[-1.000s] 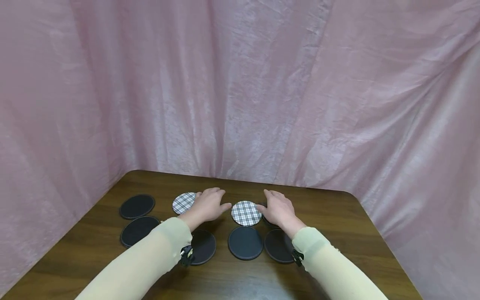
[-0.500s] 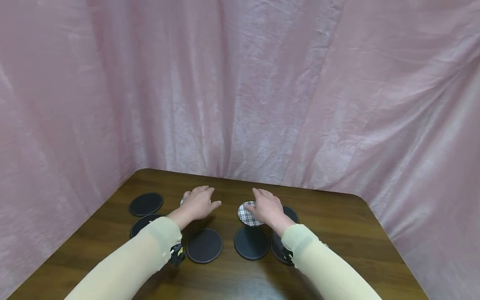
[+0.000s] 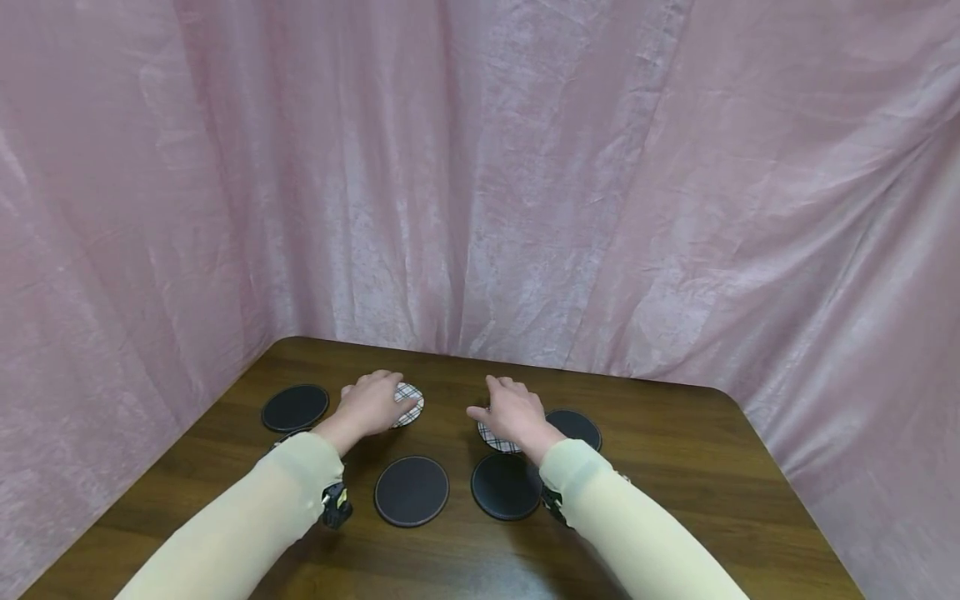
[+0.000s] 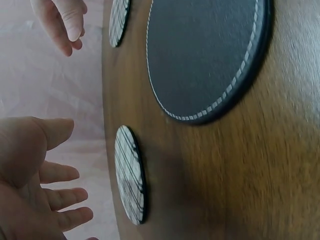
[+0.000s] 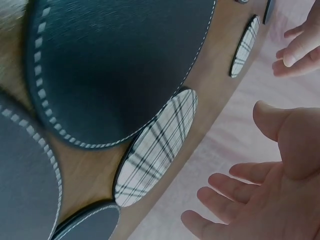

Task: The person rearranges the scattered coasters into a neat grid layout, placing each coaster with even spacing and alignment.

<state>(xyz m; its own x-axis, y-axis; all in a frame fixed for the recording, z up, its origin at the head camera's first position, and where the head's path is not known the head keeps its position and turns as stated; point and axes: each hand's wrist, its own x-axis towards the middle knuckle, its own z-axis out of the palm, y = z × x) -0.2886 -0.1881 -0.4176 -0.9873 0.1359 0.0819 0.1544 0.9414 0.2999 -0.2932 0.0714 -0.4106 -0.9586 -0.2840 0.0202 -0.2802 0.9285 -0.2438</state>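
My left hand (image 3: pixel 369 405) hovers beside a white plaid coaster (image 3: pixel 408 406) with its fingers loosely extended, holding nothing. In the left wrist view, a gap shows between the fingers and that plaid coaster (image 4: pixel 130 175). Over a second plaid coaster (image 3: pixel 497 440) hangs my right hand (image 3: pixel 513 412), its fingers spread and relaxed. The right wrist view shows this hand (image 5: pixel 255 185) apart from the plaid coaster (image 5: pixel 157 150) and holding nothing. In the head view the right hand hides part of its coaster; the left hand slightly covers its own.
Several black coasters with pale stitching lie flat on the wooden table (image 3: pixel 675 500): one at front middle (image 3: pixel 412 491), a black coaster (image 3: pixel 507 486) to its right, another black coaster (image 3: pixel 573 428) behind the right wrist, and a black coaster (image 3: pixel 296 407) at far left. A pink curtain (image 3: pixel 525 183) hangs behind.
Both hands have drifted left above the table, uncovering part of the left plaid coaster while the right hand now covers much of the other. The head view shifted slightly; the coasters lie as before.
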